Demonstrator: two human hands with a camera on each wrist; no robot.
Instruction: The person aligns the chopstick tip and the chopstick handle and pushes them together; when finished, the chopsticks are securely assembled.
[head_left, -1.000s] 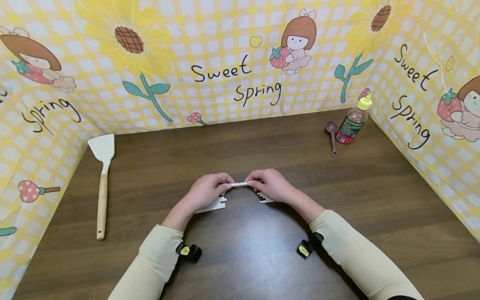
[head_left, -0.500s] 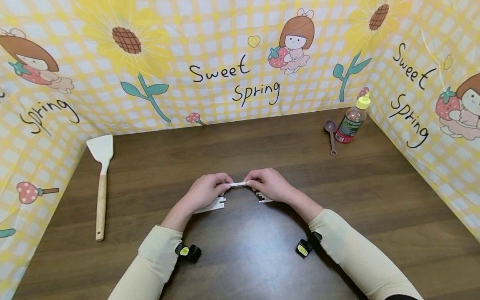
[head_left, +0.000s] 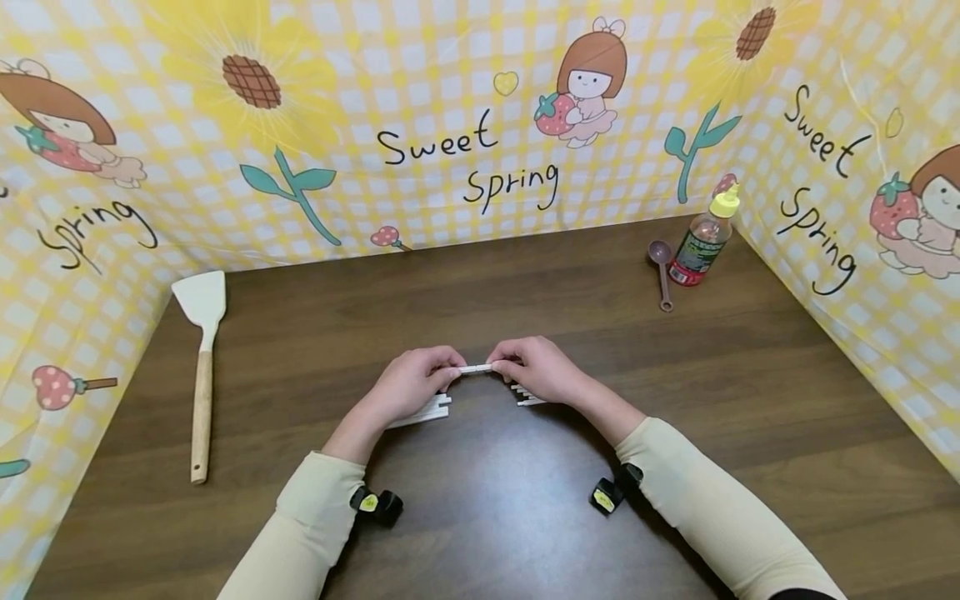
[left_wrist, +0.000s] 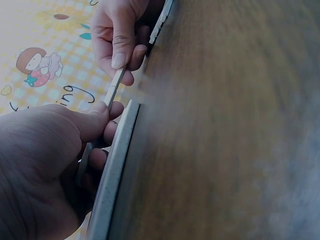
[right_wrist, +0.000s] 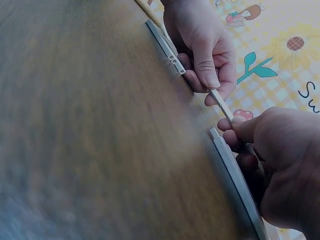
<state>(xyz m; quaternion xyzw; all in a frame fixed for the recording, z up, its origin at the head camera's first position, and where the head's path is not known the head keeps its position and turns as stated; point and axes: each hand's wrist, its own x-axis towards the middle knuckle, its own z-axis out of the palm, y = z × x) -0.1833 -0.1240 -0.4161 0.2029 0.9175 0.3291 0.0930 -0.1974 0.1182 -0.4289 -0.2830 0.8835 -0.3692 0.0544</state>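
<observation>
A thin white strip (head_left: 475, 368) spans the gap between my two hands, above the table. Its left end is pinched by thumb and fingers of my left hand (head_left: 411, 379). My right hand (head_left: 543, 371) pinches the other end in the same manner. Under the left hand lies a white slatted piece (head_left: 427, 412) with uneven, notched ends. Another white slatted piece (head_left: 530, 398) shows beneath the right hand, mostly hidden. In the right wrist view, a long pale bar (right_wrist: 237, 175) with a narrow tip runs beside the right hand. Whether the strip belongs to these slatted pieces, I cannot tell.
A white spatula (head_left: 202, 367) with a wooden handle lies on the left of the brown table (head_left: 480, 517). At the back right, a brown measuring spoon (head_left: 663, 271) lies beside a yellow-capped bottle (head_left: 701, 246). Patterned cloth (head_left: 442, 100) walls the back and sides.
Both hands keep their pinch on the strip and hold nearly still. The head view has shifted very slightly.
</observation>
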